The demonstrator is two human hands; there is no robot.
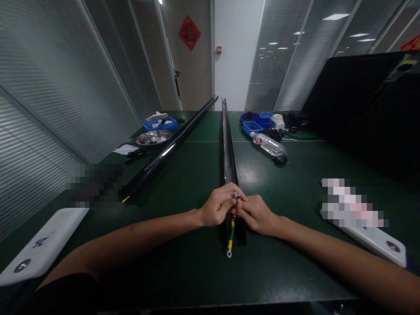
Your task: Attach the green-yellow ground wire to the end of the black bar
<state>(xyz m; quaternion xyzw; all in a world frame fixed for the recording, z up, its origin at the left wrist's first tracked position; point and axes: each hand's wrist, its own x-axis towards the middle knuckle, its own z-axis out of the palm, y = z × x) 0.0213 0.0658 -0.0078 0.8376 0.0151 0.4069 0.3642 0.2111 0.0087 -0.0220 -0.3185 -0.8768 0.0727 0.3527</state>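
Both of my hands meet over the near end of a long black metal rail (229,153) lying lengthwise on the table. The fingers of my left hand (219,204) are closed in a pinch at a small shiny round metal piece (236,195). My right hand (259,213) presses against the left, its thumb and fingers closed at the same spot; what lies between them is hidden. Below the fingers hangs a short green wire (232,232) with yellow sleeves and a ring terminal (229,253) at its lower end.
A second black rail (170,148) lies slanted on the left. Beyond it are a metal bowl (154,138) and a blue tray (160,124). Blue bins (252,127) and a plastic bottle (269,144) lie right. White objects (46,245) flank my arms; a large black panel (367,113) stands right.
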